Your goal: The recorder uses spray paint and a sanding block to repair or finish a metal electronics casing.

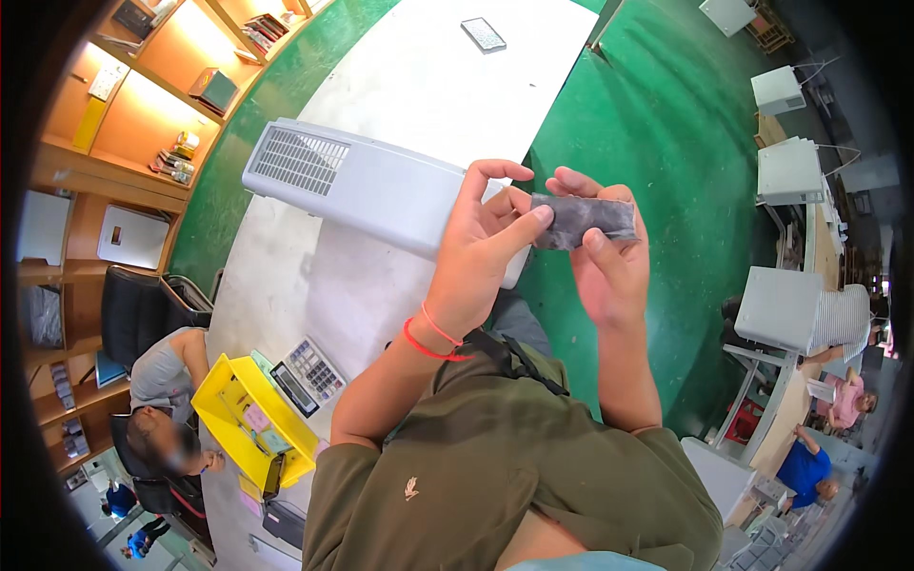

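Both my hands are raised in front of me over the table edge. My left hand, with a red string around its wrist, pinches the left end of a small dark grey rectangular piece. My right hand holds the same piece from below and behind, fingers curled over its right end. Just behind my hands, a long light grey plastic panel with a vent grille lies on the white table.
A yellow bin and a grey calculator sit at the table's near left. A seated person is at the left beside dark chairs. Wooden shelves line the left wall. Other people and grey units stand at the right on the green floor.
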`<state>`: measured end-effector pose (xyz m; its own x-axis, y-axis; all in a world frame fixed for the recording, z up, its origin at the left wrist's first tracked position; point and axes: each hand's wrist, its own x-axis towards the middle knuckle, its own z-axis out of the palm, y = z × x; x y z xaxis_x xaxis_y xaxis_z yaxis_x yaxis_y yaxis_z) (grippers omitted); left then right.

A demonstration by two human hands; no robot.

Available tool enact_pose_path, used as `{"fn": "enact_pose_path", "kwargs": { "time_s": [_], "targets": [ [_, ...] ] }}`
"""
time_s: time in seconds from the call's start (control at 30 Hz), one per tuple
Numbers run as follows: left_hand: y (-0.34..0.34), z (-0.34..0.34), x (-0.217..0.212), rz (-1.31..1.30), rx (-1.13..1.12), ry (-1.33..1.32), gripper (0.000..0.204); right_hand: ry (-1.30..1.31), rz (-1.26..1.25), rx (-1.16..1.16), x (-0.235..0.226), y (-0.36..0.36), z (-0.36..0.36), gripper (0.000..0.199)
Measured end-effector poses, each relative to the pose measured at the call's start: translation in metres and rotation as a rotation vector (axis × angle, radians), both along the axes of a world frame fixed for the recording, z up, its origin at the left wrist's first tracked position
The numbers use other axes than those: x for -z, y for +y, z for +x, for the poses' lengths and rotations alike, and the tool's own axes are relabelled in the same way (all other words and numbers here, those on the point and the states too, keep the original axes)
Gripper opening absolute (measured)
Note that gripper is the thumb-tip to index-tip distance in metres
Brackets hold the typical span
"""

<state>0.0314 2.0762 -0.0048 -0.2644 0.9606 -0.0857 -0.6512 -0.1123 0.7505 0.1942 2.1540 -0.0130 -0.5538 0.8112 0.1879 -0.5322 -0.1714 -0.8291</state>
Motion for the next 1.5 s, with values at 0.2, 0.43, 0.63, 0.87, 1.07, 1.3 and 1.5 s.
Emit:
{"fn": "enact_pose_path", "kwargs": {
  "time_s": [0.2,0.43,0.63,0.87,1.07,1.3,1.5],
  "targets": [
    [0.000,-0.006,0.002,0.055,-0.065,0.084,0.044,-0.029,-0.027,-0.005,0.002,0.005,0.007,0.018],
    [0.000,-0.017,0.007,0.092,-0.042,0.156,0.046,-0.138,-0.281,-0.196,0.002,0.015,0.023,0.010],
    [0.004,-0.012,0.012,0.063,0.059,0.121,0.052,0.016,-0.150,-0.158,0.004,0.002,0.004,0.007],
    [0.005,-0.004,0.022,0.010,-0.347,0.990,0.063,-0.024,-0.208,-0.155,-0.002,0.000,-0.001,0.011],
    [0.000,-0.031,0.016,-0.028,-0.338,0.962,0.058,-0.188,-0.263,-0.043,-0.005,0.005,0.009,0.020],
    [0.021,-0.114,0.031,-0.163,-0.476,1.375,0.028,-0.466,0.286,0.002,0.013,0.007,0.010,0.025],
    [0.033,-0.124,0.052,-0.165,-0.397,1.703,0.026,-0.791,0.987,0.026,0.020,-0.001,0.005,0.034]
  ]
}}
